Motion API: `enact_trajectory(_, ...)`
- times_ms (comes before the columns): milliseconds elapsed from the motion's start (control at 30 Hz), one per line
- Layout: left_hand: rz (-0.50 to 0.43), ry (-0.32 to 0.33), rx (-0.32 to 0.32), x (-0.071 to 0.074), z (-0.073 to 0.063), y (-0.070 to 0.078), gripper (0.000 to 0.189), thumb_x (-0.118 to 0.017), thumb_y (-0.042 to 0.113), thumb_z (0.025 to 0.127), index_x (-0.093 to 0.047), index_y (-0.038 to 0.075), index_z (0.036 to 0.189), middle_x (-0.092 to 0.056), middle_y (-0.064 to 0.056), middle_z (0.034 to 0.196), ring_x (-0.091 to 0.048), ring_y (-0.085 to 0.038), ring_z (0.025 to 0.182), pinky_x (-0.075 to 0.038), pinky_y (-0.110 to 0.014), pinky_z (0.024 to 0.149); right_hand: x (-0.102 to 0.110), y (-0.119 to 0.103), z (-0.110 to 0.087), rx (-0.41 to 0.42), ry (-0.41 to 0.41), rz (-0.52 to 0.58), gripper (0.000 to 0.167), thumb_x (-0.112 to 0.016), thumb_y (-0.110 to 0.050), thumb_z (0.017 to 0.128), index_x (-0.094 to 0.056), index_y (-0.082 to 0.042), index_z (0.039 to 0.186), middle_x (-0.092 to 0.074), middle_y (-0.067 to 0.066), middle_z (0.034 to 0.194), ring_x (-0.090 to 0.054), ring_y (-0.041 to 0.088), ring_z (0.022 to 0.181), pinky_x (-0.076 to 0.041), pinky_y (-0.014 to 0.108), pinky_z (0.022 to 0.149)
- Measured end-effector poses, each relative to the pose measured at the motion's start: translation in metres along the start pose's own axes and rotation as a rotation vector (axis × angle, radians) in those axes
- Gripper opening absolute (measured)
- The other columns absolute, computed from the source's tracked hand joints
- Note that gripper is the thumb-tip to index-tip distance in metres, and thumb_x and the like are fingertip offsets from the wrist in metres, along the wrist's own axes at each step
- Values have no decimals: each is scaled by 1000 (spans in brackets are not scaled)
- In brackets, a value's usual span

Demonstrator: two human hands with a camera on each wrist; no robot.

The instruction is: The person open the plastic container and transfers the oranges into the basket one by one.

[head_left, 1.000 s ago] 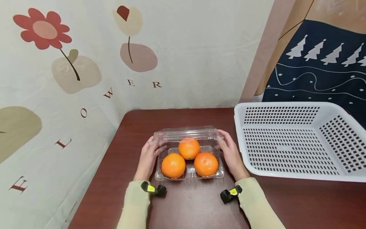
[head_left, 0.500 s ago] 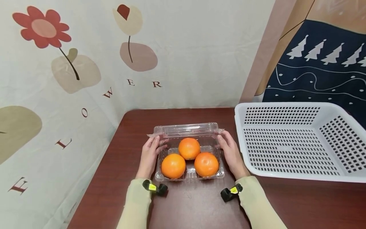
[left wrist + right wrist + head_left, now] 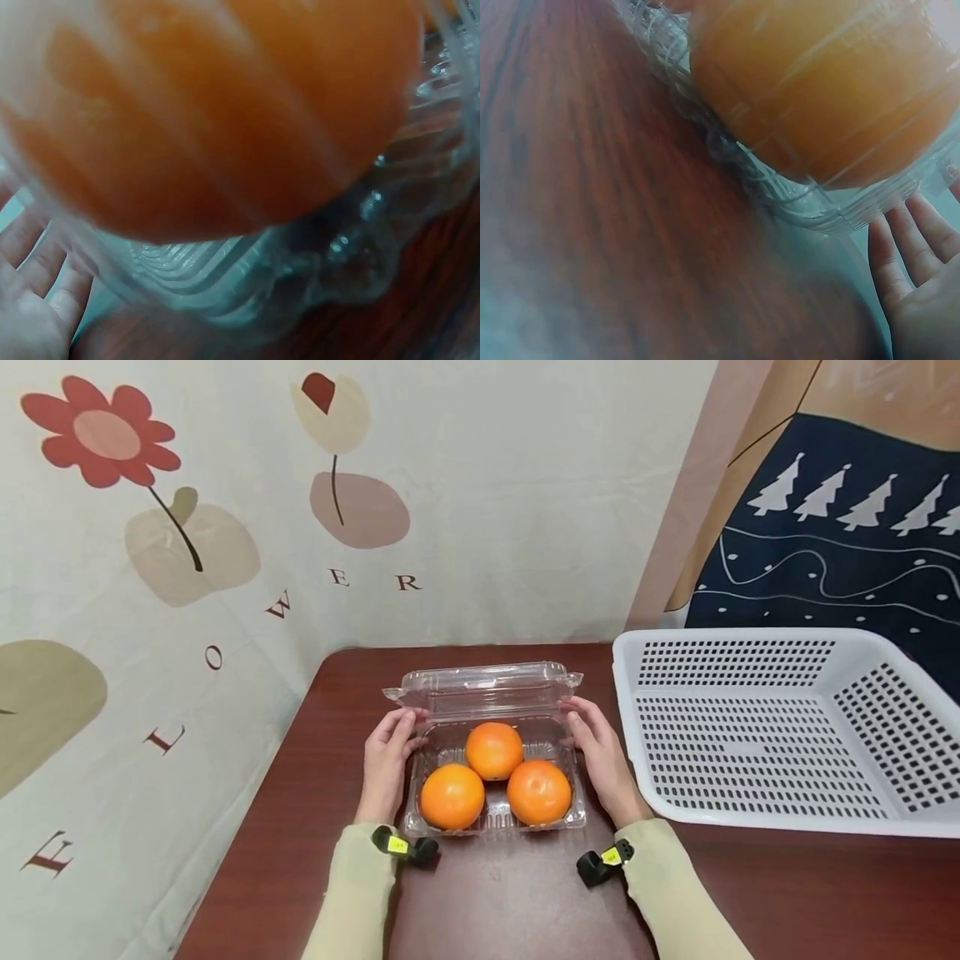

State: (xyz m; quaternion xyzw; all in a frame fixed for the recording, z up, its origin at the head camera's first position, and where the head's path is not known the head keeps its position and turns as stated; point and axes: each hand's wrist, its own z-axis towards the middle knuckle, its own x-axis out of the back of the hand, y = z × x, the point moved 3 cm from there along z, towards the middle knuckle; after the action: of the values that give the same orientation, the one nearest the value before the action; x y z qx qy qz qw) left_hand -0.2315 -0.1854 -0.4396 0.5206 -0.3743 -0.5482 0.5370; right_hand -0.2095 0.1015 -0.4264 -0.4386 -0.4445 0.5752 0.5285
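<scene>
A clear plastic clamshell box (image 3: 497, 817) sits on the table with its lid (image 3: 487, 681) tipped back on the far side. Three oranges are inside: one at the back (image 3: 494, 751), one at front left (image 3: 452, 797) and one at front right (image 3: 539, 792). At the box's far left corner is my left hand (image 3: 386, 758), fingers extended beside the wall. My right hand (image 3: 602, 752) mirrors it at the far right corner, its fingertips right at the plastic. Both wrist views show loosely straightened fingers next to the box, an orange (image 3: 225, 112) looming close in the left one.
A large white slotted basket (image 3: 633, 727) stands on the brown table (image 3: 517, 902) to the right of the box. A printed cloth (image 3: 525, 527) hangs behind the table's far edge. Black wrist cameras (image 3: 595, 868) jut inward from both sleeves.
The lid has swung from above the oranges to the far side, away from me. Both hands have stayed near the far corners, the left shifting slightly.
</scene>
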Motion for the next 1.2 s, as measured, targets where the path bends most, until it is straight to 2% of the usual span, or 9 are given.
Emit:
enact_trajectory(200, 24, 13, 2, 2, 1, 0, 37, -59, 32, 85, -58, 0, 105, -59, -14, 106, -58, -25, 94, -49, -32, 75, -1, -1, 3, 16, -14, -16, 38, -39, -21, 97, -40, 2, 127, -46, 18, 125, -48, 32, 110, -42, 51, 83)
enact_trajectory(433, 64, 10, 11, 0, 1, 1, 37, -63, 30, 83, -58, 4, 108, -59, -11, 107, -58, -21, 94, -49, -29, 76, 4, 17, 9, 16, -10, -5, 39, -43, -31, 94, -44, -10, 127, -48, 8, 125, -50, 22, 110, -46, 42, 80)
enact_trajectory(800, 62, 5, 15, 0, -1, 1, 37, -62, 31, 84, -58, 4, 109, -58, -11, 108, -55, -21, 94, -49, -30, 75, 4, 22, 9, 31, -16, -45, 41, -43, -35, 94, -43, -13, 129, -48, 7, 125, -50, 21, 110, -47, 37, 79)
enact_trajectory(1067, 57, 4, 7, 0, 1, 1, 37, -61, 31, 84, -58, 3, 108, -58, -12, 108, -55, -22, 94, -49, -34, 77, 4, 21, 10, 25, -16, -20, 37, -44, -26, 94, -43, -11, 128, -48, 9, 126, -50, 23, 110, -46, 42, 80)
enact_trajectory(1200, 54, -6, 4, 0, 1, 0, 38, -60, 32, 84, -58, 3, 109, -58, -12, 109, -55, -23, 95, -48, -35, 78, 1, 8, 6, 2, -17, -18, 37, -42, -20, 95, -41, -5, 129, -46, 14, 126, -48, 26, 112, -43, 48, 83)
